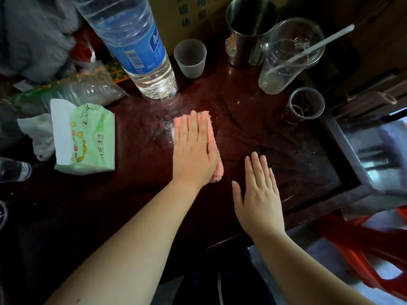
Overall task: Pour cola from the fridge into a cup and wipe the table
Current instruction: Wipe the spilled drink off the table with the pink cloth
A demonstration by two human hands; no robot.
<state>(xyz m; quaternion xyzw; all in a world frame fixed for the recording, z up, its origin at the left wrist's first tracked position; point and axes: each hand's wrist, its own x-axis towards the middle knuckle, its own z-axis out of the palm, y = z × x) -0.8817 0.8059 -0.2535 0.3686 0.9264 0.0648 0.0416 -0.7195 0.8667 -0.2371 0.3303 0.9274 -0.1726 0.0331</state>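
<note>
Cloth pressed flat on tabletop by left hand; right hand empty.

Left hand [193,150]: fingers straight & together, palm down on pink cloth [212,148], mid tabletop [297,164], not gripped. Right hand [258,194]: flat, fingers extended, nothing held, near front edge; contact w/ wood can't be told. Cola cup [305,106] stands by right edge; wet streaks seen around cloth.

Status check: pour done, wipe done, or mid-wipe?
Pour looks done: the small clear cup at the right holds dark liquid. In hand: the left hand presses a pink cloth flat on the table; the right hand is open, beside it. Left: wet streaks show ahead and right of the cloth.
</note>
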